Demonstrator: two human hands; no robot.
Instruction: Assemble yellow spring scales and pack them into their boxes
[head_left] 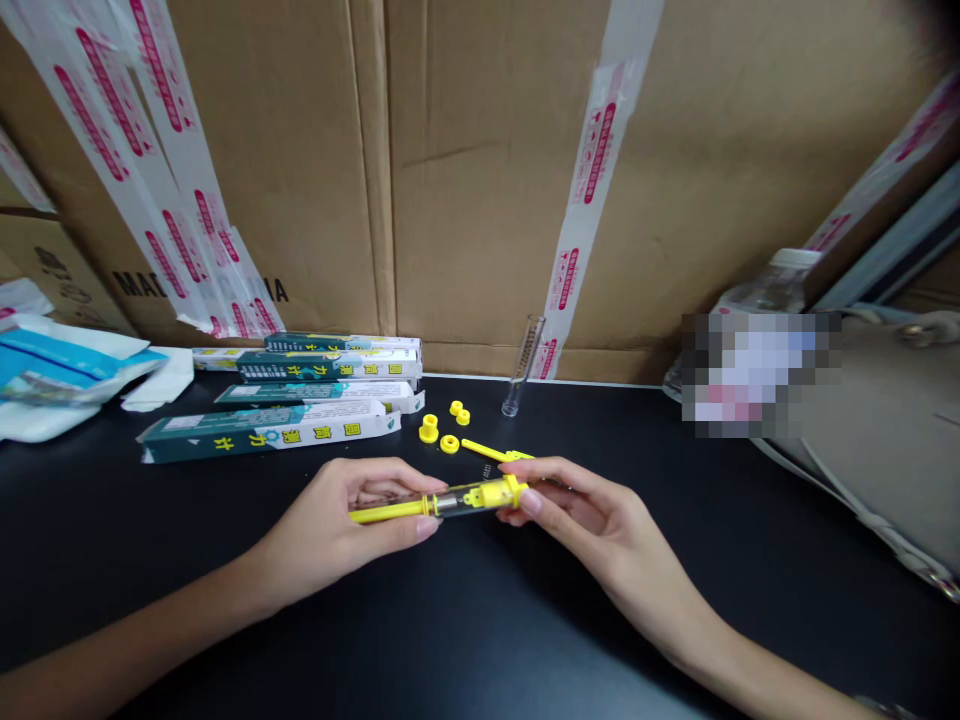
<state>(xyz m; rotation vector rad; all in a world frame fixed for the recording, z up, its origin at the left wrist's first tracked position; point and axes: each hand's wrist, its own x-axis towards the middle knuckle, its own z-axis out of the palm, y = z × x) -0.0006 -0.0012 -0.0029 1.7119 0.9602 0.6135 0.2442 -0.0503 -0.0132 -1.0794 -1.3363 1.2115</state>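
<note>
Clear tube w/ yellow ends [454, 499], L hand [330, 515] grip shut on it, R hand [581, 515] too, 4 boxes [262, 435], Chinese print

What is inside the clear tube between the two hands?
A silver metal piece and a yellow part show inside the tube. The right hand covers its far end.

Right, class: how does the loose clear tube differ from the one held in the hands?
The loose clear tube stands tilted against the cardboard carton, bare; the held tube lies nearly level between the left hand and right hand, fitted with yellow parts. Both are clear and cylindrical.
</note>
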